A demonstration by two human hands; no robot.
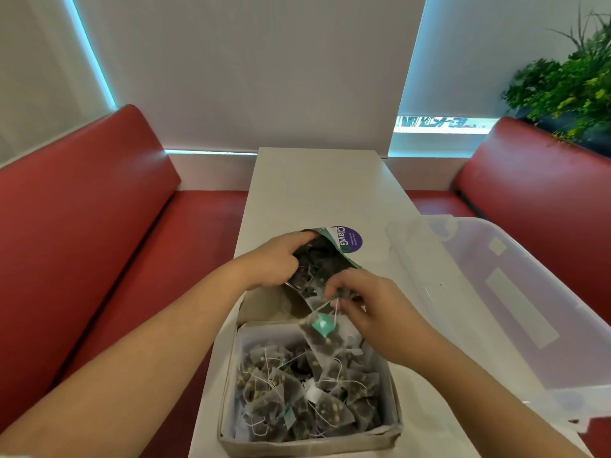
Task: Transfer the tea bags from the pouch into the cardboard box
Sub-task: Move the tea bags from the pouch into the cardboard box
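So the left hand (271, 262) has a closed grip on the pouch (322, 259), fingers curled round its left edge with the index finger stretched along the upper rim, holding the mouth open. The pouch is tilted, with its long axis running from far-right, by the purple sticker (350, 239) on the table (317, 193), down toward the near-left, so the open mouth faces the cardboard box (310, 439). You can see dark tea bags still packed inside it.

The right hand (370, 305) is right at the pouch mouth, thumb and fingertips pinched nearly shut on the white string of one tea bag (325, 345). That bag hangs just below and to the left of the pinch, over the far end of the box, apex up and wide base down, so it's roughly upright with a slight lean. Its little teal tag (323, 325) sits against the top of the bag, just under the fingers.

The box sits on the near end of the table, right under both hands, lined with white paper and already holding a heap of tea bags (307, 391), pyramid-shaped mesh ones lying every which way with strings tangled across them. The pouch's lower end touches or overlaps the box's far flap; can't tell which exactly.

A clear plastic bin (515, 309) sits on the right side, near the right forearm. Red booth seats (99, 226) flank the table.
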